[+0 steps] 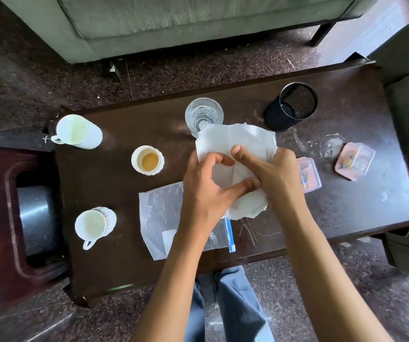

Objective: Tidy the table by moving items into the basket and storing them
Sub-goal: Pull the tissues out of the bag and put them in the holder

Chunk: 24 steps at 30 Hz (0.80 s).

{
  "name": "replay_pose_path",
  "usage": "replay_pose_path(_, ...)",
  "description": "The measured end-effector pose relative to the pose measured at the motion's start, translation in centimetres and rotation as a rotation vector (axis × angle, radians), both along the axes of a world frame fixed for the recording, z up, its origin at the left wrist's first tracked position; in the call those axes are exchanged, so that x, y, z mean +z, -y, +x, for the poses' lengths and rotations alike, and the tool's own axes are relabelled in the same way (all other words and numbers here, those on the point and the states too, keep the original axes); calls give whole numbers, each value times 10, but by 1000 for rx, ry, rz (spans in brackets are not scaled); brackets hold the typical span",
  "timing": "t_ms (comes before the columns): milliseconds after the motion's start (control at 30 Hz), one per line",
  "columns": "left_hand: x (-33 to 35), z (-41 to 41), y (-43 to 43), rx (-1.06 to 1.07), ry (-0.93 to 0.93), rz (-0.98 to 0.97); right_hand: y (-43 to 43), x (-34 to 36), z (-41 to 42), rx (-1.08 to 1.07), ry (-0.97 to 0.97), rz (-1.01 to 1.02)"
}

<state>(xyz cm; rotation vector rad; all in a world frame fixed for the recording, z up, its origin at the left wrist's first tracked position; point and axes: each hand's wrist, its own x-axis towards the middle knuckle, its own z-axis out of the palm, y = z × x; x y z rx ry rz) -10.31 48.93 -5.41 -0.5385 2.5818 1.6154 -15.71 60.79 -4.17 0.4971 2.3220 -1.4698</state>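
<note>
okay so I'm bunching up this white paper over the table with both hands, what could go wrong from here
1. The drinking glass stands right behind the white paper, partly hidden by it; a push forward with the left hand or right hand could tip it over.
2. The small cup holds brown liquid, so a careless sweep to the left might spill it.
3. The clear zip bag lies under your left wrist and may get dragged along.

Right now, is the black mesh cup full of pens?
No, the black mesh cup lies tipped on the table and looks empty inside.
</note>
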Motion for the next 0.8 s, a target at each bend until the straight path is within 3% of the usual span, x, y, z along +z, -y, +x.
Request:
replay_pose_path(133, -4, -3, 1, 73, 28, -19, -2, 3, -1, -74, 98, -17)
replay_pose_path(267, -8, -4, 6, 104, 12, 46, -6, -2, 0, -116, 159, -206)
replay_pose_path(467, -7, -4, 14, 163, 94, 311, -15, -4, -3, -48, 170, -403)
replay_pose_path(567, -1, -5, 18, 203, 155, 444, -17, -4, -2, -18, 115, -274)
replay_pose_path(700, 3, -1, 21, 0, 183, 602, -16, 2, -3, 187, -124, 115)
replay_pose_path(800, 0, -3, 15, -37, 233, 578, -13, 10, -3, 280, -232, 229)
